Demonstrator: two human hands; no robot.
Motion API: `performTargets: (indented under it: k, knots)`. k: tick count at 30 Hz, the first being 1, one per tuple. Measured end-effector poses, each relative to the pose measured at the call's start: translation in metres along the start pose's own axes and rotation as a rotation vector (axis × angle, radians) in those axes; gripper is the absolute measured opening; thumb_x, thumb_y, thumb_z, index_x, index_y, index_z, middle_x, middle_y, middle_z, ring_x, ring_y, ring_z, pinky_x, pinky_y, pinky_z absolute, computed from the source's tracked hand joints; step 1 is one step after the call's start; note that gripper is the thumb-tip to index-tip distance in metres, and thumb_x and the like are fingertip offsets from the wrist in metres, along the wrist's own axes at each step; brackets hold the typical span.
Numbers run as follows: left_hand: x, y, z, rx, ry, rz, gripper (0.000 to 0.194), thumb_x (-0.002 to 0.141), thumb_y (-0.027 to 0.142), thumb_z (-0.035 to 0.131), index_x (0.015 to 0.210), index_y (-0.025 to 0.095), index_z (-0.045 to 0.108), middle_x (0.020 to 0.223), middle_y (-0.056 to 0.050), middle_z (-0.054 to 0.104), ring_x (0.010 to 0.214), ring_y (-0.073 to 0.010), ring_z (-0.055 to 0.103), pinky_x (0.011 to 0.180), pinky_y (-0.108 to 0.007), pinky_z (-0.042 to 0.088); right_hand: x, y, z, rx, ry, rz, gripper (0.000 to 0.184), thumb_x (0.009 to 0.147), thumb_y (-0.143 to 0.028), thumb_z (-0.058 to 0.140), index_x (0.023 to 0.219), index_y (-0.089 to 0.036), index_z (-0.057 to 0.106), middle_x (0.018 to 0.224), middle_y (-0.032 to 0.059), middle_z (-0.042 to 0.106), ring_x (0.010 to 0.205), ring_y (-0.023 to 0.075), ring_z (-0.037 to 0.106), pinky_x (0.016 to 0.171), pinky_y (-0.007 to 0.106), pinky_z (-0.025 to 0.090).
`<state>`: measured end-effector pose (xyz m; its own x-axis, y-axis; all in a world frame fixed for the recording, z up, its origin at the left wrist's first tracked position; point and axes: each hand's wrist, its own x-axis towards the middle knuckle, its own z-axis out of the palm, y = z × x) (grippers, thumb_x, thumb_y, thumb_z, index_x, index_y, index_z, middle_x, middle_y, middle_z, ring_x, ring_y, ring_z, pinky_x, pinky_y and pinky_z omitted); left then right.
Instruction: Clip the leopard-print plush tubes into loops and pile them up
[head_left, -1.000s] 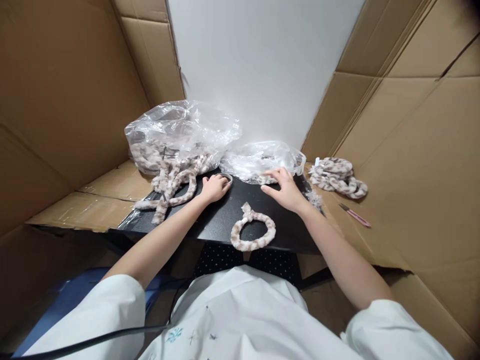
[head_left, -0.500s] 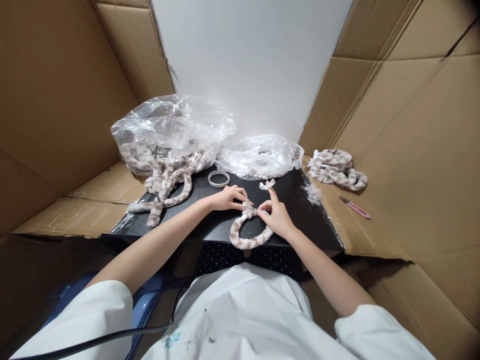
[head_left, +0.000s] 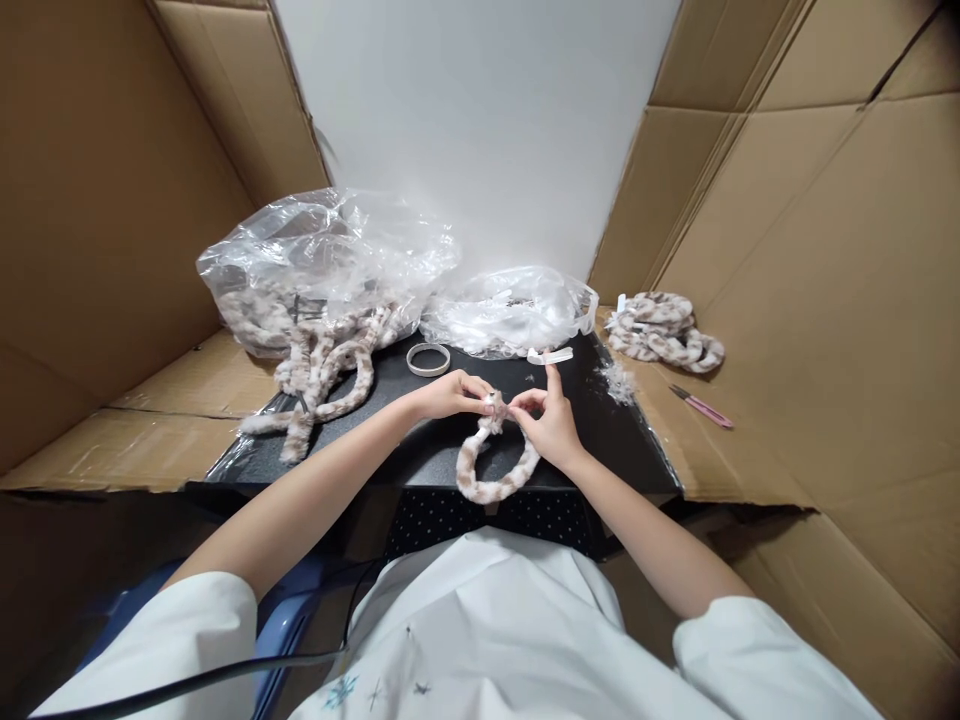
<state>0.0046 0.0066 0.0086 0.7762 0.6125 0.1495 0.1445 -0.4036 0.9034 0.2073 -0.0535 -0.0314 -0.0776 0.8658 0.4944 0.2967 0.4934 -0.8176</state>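
Observation:
A fluffy white-and-brown plush ring point(head_left: 497, 492) lies at the front of the black table, its tufted knot at the far side. My left hand point(head_left: 452, 394) closes on the left of that knot, between thumb and fingers. From the right, my right hand point(head_left: 551, 428) pinches the knot's other side. Its index finger points away from me, with a short white strip point(head_left: 556, 356) at the tip, apparently stuck there. The fingertips partly hide the knot. Just beyond my left hand lies a thin roll of tape point(head_left: 428, 360).
A clear plastic bag point(head_left: 322, 235) of plush pieces stands back left, with loose plush strips point(head_left: 307, 385) in front. Another clear bag point(head_left: 510, 310) holds white things. At right are bundled plush rings point(head_left: 664, 330), pink snips point(head_left: 701, 407) and fluff point(head_left: 617, 382). Cardboard walls point(head_left: 810, 300) flank the table.
My left hand left the tape roll and my right hand came from the white bag's front edge; both took the plush ring's knot. The white strip now shows on my right index finger.

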Motion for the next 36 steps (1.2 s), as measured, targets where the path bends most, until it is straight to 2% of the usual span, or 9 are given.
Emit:
performTargets:
  k: [5,11,16,19,24,27,29,31,36]
  knots:
    - [0.013,0.010,-0.016,-0.097,-0.223,-0.227,0.027,0.073,0.042,0.075,0.080,0.016,0.079,0.077,-0.007,0.075,0.074,-0.0181,0.067,0.074,-0.025,0.051,0.019,-0.011,-0.001,-0.084,-0.114,-0.106,0.089,0.076,-0.011,0.059,0.152,-0.027,0.015,0.080,-0.0021,0.072,0.069,0.0157,0.066,0.074,0.032,0.055]
    - [0.020,-0.003,-0.019,-0.098,-0.032,-0.217,0.035,0.073,0.046,0.074,0.076,0.012,0.077,0.072,-0.008,0.072,0.067,-0.0163,0.063,0.068,-0.025,0.048,0.039,0.000,0.003,0.143,-0.062,-0.047,0.096,0.075,-0.027,0.071,0.152,-0.023,0.012,0.090,0.0026,0.072,0.085,0.0187,0.068,0.084,0.036,0.053]
    - [0.023,-0.012,-0.007,0.025,0.126,-0.144,0.036,0.073,0.048,0.072,0.068,0.013,0.073,0.073,-0.005,0.067,0.065,-0.0126,0.058,0.061,-0.022,0.044,0.044,0.017,0.006,0.318,-0.070,0.092,0.100,0.070,-0.036,0.076,0.150,-0.022,0.016,0.075,-0.0034,0.067,0.068,0.0158,0.065,0.072,0.032,0.055]
    - [0.023,-0.011,-0.002,-0.010,0.136,-0.116,0.034,0.071,0.046,0.074,0.072,0.012,0.074,0.080,-0.007,0.069,0.070,-0.0137,0.060,0.062,-0.022,0.045,0.046,0.021,0.004,0.352,0.019,0.144,0.102,0.066,-0.036,0.077,0.148,-0.021,0.019,0.073,-0.0040,0.067,0.066,0.0156,0.065,0.068,0.031,0.055]
    - [0.022,-0.013,0.007,-0.181,0.126,-0.180,0.035,0.068,0.045,0.077,0.073,0.010,0.074,0.060,-0.002,0.063,0.052,-0.0080,0.050,0.051,-0.019,0.040,0.047,0.021,0.005,0.322,0.090,0.133,0.090,0.067,-0.042,0.075,0.142,-0.022,0.029,0.076,-0.0030,0.066,0.068,0.0152,0.063,0.070,0.031,0.054]
    - [0.022,-0.020,0.011,-0.283,0.217,-0.201,0.037,0.069,0.046,0.077,0.074,0.010,0.074,0.061,-0.004,0.065,0.050,-0.0082,0.051,0.048,-0.019,0.039,0.050,0.022,0.001,0.230,0.160,0.094,0.065,0.073,-0.050,0.069,0.127,-0.020,0.049,0.073,-0.0031,0.059,0.067,0.0134,0.058,0.069,0.029,0.051]
    - [0.022,-0.024,0.013,-0.342,0.291,-0.208,0.038,0.070,0.047,0.076,0.076,0.010,0.074,0.063,-0.006,0.067,0.052,-0.0101,0.055,0.049,-0.020,0.042,0.052,0.022,-0.005,0.122,0.249,0.069,0.044,0.079,-0.054,0.060,0.104,-0.019,0.062,0.075,-0.0008,0.054,0.070,0.0135,0.056,0.069,0.027,0.049]
    - [0.023,-0.028,0.013,-0.399,0.337,-0.217,0.037,0.069,0.046,0.078,0.077,0.010,0.075,0.066,-0.007,0.068,0.056,-0.0119,0.059,0.051,-0.021,0.045,0.054,0.020,-0.013,0.051,0.303,0.050,0.040,0.082,-0.057,0.055,0.080,-0.018,0.066,0.081,0.0026,0.053,0.077,0.0150,0.056,0.070,0.027,0.048]
    - [0.023,-0.030,0.012,-0.500,0.383,-0.271,0.037,0.065,0.042,0.081,0.079,0.009,0.074,0.065,-0.006,0.068,0.053,-0.0105,0.058,0.051,-0.021,0.047,0.049,0.008,-0.017,0.168,0.064,0.092,0.042,0.078,-0.057,0.059,0.060,-0.019,0.061,0.069,0.0029,0.060,0.066,0.0154,0.057,0.064,0.028,0.047]
